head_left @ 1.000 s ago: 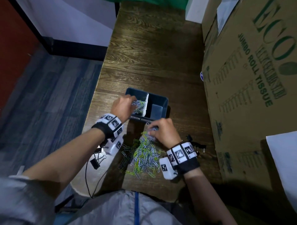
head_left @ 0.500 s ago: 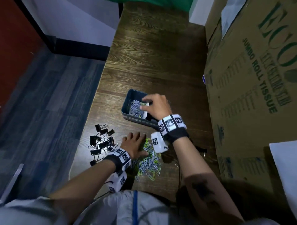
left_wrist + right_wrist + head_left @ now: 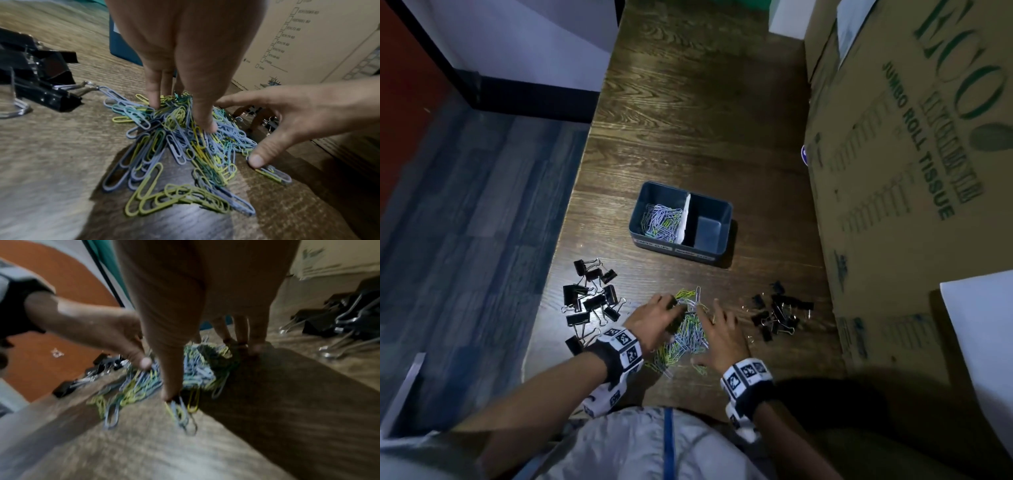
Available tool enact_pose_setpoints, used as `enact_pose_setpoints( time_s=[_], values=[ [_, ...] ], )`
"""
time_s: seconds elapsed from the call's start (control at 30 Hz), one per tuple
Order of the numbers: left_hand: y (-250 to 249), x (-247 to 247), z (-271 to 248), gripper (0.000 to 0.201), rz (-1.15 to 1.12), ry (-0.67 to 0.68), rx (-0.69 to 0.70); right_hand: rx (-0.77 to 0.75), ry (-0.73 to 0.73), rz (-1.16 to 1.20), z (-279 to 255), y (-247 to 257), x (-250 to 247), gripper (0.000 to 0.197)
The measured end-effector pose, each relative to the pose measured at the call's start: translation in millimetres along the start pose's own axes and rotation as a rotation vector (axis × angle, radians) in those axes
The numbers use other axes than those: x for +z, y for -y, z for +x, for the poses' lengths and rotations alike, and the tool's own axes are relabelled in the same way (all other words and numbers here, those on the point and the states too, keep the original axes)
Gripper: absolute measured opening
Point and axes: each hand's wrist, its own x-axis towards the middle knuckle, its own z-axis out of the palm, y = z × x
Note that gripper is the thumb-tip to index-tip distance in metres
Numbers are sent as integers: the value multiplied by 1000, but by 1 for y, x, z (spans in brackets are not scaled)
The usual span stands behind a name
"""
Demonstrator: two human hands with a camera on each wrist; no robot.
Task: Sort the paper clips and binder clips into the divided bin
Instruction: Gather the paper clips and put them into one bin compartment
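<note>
Hands first: the left hand (image 3: 654, 320) and the right hand (image 3: 722, 337) both sit on the heap of loose pastel wire paper clips in blue, green and yellow (image 3: 686, 334), near the front edge of the dark wood-grain surface (image 3: 688, 120). In the left wrist view the left hand's fingers (image 3: 153, 91) reach straight down with their tips pressed into the top of the heap, closed round nothing. The right hand is spread wide, its thumb (image 3: 257, 158) resting on a stray clip at the heap's right edge and its other fingers arched over the far side. Neither hand pinches or lifts anything that I can see.

These clips should be very light, stiff and slick, and they lie tangled together, so a single pinch would likely drag out a dangling chain. Scooping a small bunch from the heap's edges with both hands cupped looks the surer hold.

Left of the heap lies a scatter of black folding binder clips with silver wire handles (image 3: 592, 298); a second, smaller cluster of black binder clips (image 3: 779, 313) lies to the right. They look heavier and springy, best taken by the black body.

Farther off, past the heap, stands the dark blue rectangular plastic bin (image 3: 717, 253) with a white divider (image 3: 686, 219). Its left compartment holds a layer of paper clips (image 3: 661, 221); its right compartment appears to hold nothing. A large brown printed cardboard box (image 3: 911, 171) rises along the right.
</note>
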Motion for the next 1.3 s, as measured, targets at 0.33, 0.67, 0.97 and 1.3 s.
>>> enact_pose_setpoints(
  time_s=[0.33, 0.67, 0.97, 1.3],
  values=[
    [-1, -17, -9, 24, -226, -176, 12, -81, -260, 201, 8, 11, -6, 57],
    [8, -44, -24, 15, -422, -380, -18, 14, -157, 302, 14, 1, -37, 29],
    [21, -136, -33, 12, -436, -653, -82, -69, -208, 400, 3, -1, -60, 28],
    [43, -199, 31, 13, -458, -768, -154, -188, -311, 542, -17, 32, -148, 24]
  ],
)
